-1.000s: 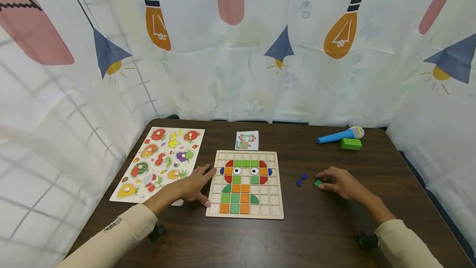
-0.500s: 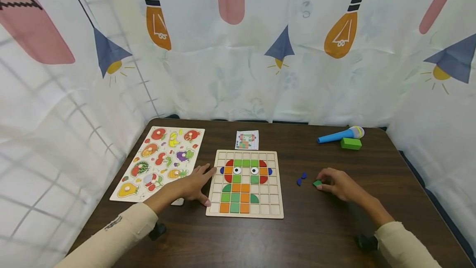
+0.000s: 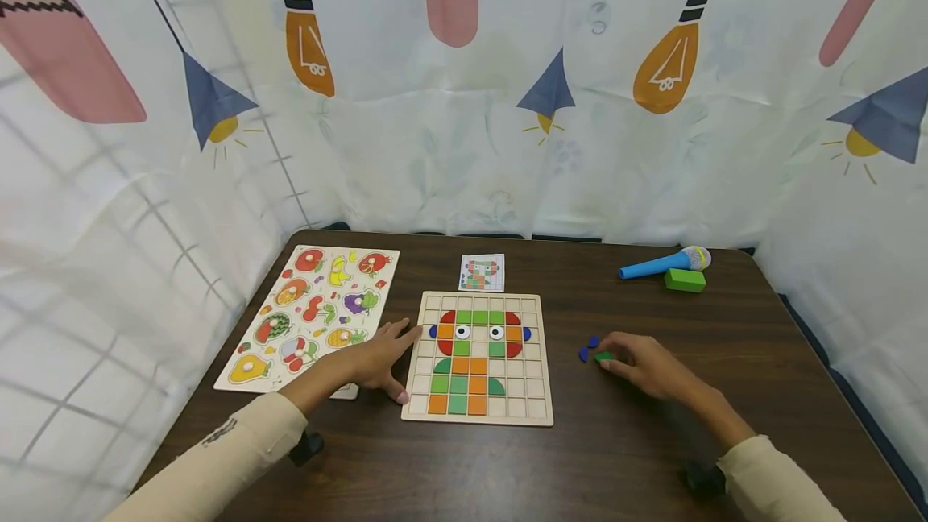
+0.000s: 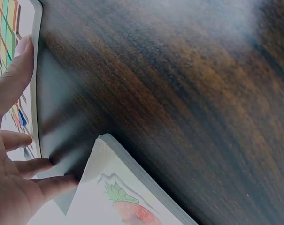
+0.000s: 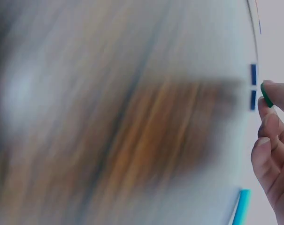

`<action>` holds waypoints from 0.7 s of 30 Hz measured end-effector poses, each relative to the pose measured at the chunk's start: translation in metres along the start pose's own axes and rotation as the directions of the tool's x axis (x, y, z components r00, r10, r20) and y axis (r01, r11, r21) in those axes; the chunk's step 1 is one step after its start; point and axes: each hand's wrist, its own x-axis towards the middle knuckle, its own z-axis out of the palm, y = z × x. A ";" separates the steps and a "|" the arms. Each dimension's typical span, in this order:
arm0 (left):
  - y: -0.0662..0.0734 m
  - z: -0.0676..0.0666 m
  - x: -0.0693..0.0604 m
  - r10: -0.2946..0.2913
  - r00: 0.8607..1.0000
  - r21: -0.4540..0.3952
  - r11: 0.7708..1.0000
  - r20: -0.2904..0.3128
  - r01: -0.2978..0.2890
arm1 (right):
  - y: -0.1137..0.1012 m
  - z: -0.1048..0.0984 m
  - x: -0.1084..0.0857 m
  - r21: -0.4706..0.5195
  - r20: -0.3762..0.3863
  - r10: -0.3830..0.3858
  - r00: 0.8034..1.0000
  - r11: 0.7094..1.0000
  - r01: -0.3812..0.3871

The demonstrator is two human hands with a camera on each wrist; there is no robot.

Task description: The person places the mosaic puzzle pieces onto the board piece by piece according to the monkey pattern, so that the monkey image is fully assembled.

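Observation:
A wooden grid board [image 3: 522, 385] lies mid-table, with red, green, orange and blue tiles and two eye tiles set in its squares. My left hand [image 3: 380, 359] rests at its left edge, fingers spread and thumb [image 4: 19, 70] on the rim. To the right of the board, my right hand [image 3: 645, 362] pinches a small green tile [image 3: 603, 357] between thumb and fingers; the right wrist view shows the green tile [image 5: 267, 95] at the fingertips. Two small blue tiles [image 3: 583, 354] lie just left of that hand.
Behind the board lies a small pattern card [image 3: 482, 273]. A fruit puzzle board [image 3: 290, 329] sits at the left, partly under the left forearm. At the back right are a blue toy microphone [image 3: 663, 264] and a green block [image 3: 685, 280].
My right hand has moved left with the green tile, closer to the blue tiles and the board. The left hand stays at the board's edge.

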 end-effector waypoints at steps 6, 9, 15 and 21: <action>-0.001 0.000 -0.001 -0.002 1.000 0.001 1.000 -0.001 0.002 | -0.026 0.005 0.011 0.025 0.004 -0.009 1.000 1.000 0.009; -0.001 0.001 0.000 0.002 1.000 0.001 1.000 -0.004 -0.002 | -0.040 0.011 0.018 0.035 -0.001 -0.035 0.999 0.999 0.035; -0.002 0.002 0.001 0.004 1.000 0.005 1.000 -0.016 -0.004 | -0.066 0.028 0.035 0.056 0.025 -0.099 0.995 0.994 0.098; -0.002 0.002 0.001 0.009 1.000 0.003 1.000 -0.020 -0.009 | -0.094 0.046 0.049 0.097 0.047 -0.166 0.985 0.982 0.161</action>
